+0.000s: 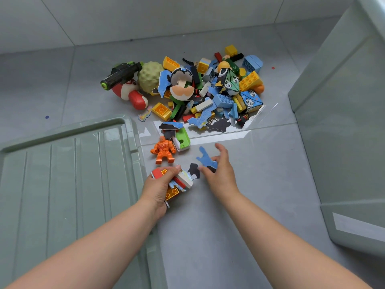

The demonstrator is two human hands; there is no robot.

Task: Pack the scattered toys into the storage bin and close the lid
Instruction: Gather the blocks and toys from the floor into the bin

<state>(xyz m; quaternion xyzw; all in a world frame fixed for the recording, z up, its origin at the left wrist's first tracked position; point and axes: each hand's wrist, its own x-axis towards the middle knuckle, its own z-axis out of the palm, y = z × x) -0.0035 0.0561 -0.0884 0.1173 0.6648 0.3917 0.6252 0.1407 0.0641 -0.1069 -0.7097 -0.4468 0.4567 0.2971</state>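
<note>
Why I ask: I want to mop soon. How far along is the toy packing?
Early stage. Done: nothing visible; the storage bin hides its inside. In hand: the left hand grips bricks and puzzle pieces; the right hand touches a blue puzzle piece. Left: the toy pile, the orange figure, and the lid on the floor.

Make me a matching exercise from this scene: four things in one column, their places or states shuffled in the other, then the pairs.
1 orange figure
2 lid
3 left hand
4 bumpy ball

A flat on the floor, left side
B grips a bundle of bricks
C beside the dark toy blaster
D lies just beyond the left hand

Pairs: 1-D, 2-A, 3-B, 4-C
</note>
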